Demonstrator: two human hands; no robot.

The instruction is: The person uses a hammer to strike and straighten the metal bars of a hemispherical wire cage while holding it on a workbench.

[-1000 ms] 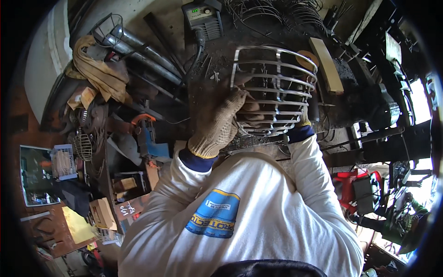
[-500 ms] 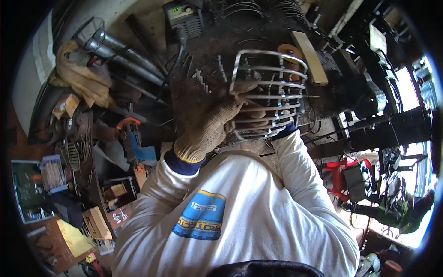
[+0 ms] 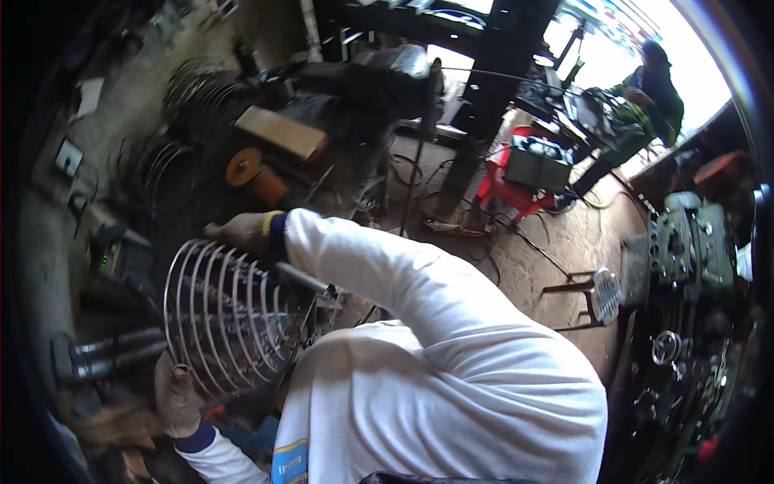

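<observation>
A round cage of bent metal wire hoops [image 3: 227, 302] is tilted on its side in front of me, narrowing toward my body. My left hand [image 3: 177, 397], in a knitted work glove, grips its rim at the lower left. At the upper edge, my gloved right hand [image 3: 242, 231] is closed on the wire, with part of its fingers hidden behind the hoops. A grey metal bar [image 3: 301, 278] shows beside the cage, close under my right forearm; whether it joins the cage I cannot tell.
On the dark bench lie a tan rectangular bar [image 3: 280, 132] and an orange disc [image 3: 243, 167]. A welding machine [image 3: 121, 256] stands left. Beyond are a red chair [image 3: 509, 181], a stool [image 3: 603, 295], floor cables and a seated person [image 3: 655, 97]. Green machinery [image 3: 692, 242] is at right.
My view has swung round to the right, bringing in the floor, stool and machinery. The wire cage is now tilted over, with my hands spread to opposite sides of it.
</observation>
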